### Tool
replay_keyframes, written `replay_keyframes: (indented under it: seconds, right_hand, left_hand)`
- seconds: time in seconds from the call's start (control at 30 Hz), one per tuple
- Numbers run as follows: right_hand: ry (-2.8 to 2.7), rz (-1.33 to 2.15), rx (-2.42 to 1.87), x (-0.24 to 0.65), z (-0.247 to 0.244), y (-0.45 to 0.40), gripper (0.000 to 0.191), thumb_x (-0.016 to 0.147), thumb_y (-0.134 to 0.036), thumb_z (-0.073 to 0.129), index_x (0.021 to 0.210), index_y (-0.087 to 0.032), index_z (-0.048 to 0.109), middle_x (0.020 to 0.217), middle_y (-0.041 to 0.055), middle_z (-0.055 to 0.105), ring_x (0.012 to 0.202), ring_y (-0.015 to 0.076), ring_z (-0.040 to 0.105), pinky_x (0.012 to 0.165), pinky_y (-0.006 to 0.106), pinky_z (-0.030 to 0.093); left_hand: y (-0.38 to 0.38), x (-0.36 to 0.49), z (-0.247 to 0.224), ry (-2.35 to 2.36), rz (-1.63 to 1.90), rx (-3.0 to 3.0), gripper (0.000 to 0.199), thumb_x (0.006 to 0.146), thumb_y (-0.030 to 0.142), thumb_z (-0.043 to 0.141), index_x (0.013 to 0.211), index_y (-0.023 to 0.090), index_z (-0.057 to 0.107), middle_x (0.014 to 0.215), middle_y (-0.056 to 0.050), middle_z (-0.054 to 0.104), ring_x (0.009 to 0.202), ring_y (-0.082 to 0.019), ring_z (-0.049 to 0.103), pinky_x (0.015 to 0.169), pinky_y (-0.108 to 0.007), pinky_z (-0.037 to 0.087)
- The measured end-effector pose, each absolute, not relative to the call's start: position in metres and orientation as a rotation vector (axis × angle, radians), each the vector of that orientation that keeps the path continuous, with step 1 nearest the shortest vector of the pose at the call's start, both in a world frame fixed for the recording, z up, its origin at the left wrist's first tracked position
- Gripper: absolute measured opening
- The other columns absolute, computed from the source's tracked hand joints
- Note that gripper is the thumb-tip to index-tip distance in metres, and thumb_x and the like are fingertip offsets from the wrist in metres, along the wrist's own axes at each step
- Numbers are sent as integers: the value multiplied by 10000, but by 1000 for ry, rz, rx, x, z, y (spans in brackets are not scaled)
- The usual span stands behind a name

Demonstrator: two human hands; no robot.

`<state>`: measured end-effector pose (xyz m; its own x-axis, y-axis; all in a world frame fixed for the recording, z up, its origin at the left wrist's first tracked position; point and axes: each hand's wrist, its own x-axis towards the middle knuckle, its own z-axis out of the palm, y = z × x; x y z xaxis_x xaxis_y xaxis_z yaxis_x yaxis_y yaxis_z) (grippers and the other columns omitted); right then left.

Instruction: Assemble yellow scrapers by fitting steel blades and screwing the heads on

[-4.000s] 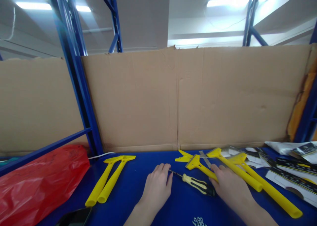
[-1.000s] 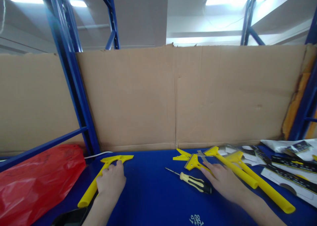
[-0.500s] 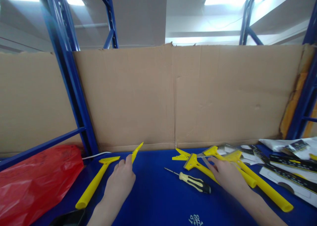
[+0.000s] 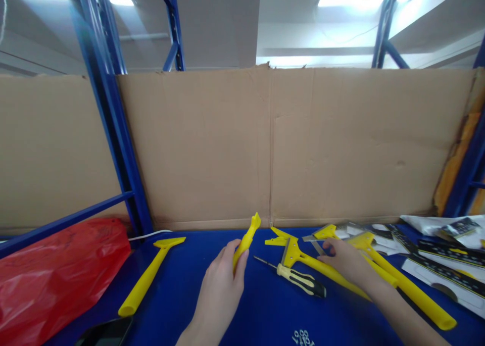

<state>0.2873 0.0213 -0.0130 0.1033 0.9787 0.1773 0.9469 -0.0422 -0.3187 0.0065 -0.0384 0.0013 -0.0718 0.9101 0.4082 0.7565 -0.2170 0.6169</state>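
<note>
My left hand [image 4: 222, 283] is closed around a yellow scraper [image 4: 246, 241], seen edge-on with its head pointing up and away. My right hand [image 4: 346, 260] is at the right, its thumb and fingers pinched at the end of a thin metal blade [image 4: 317, 247]. Below that hand lies a second yellow scraper [image 4: 322, 268] with a metal edge on its head. A screwdriver [image 4: 299, 279] with a cream and black handle lies between my hands. Small yellow clamp-like pieces [image 4: 279, 237] rest behind it.
Another yellow scraper [image 4: 146, 280] lies at left beside a red plastic bag [image 4: 56, 275] and a black phone [image 4: 108, 332]. More scrapers [image 4: 411, 285] and printed packaging [image 4: 449, 275] are at right. Small metal screws [image 4: 302, 337] sit in front. Cardboard [image 4: 204, 149] stands behind the blue table.
My left hand has moved right with the yellow scraper, turning it more upright. My right hand has stayed near the blade, shifting slightly. The view has shifted a little.
</note>
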Motion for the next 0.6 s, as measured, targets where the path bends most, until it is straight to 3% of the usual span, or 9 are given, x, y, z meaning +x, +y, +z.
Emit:
replay_keyframes:
  seconds: [0.13, 0.23, 0.6]
  right_hand:
    - [-1896, 152, -2051, 286, -15, 27, 168, 782, -171, 525, 882, -150, 658, 821, 98, 711, 760, 234, 669, 628, 279, 441]
    - [-1897, 168, -2049, 287, -16, 27, 187, 783, -130, 486, 870, -158, 649, 785, 83, 708, 739, 221, 667, 621, 268, 434]
    - [-1845, 230, -2053, 288, -11, 20, 198, 728, -99, 486, 775, -189, 655, 745, 46, 719, 738, 216, 683, 613, 249, 452]
  left_hand:
    - [-36, 11, -3, 1592, 1272, 1689, 364, 867, 471, 389, 1019, 186, 557, 690, -12, 595, 560, -158, 577, 473, -243, 430]
    - [-35, 17, -6, 1434, 1273, 1474, 438, 829, 547, 404, 1007, 169, 536, 671, 8, 546, 473, -126, 522, 344, -213, 381]
    - [-34, 33, -11, 1281, 1221, 1138, 531, 619, 498, 699, 939, 175, 425, 621, 29, 561, 397, -103, 510, 294, -210, 412]
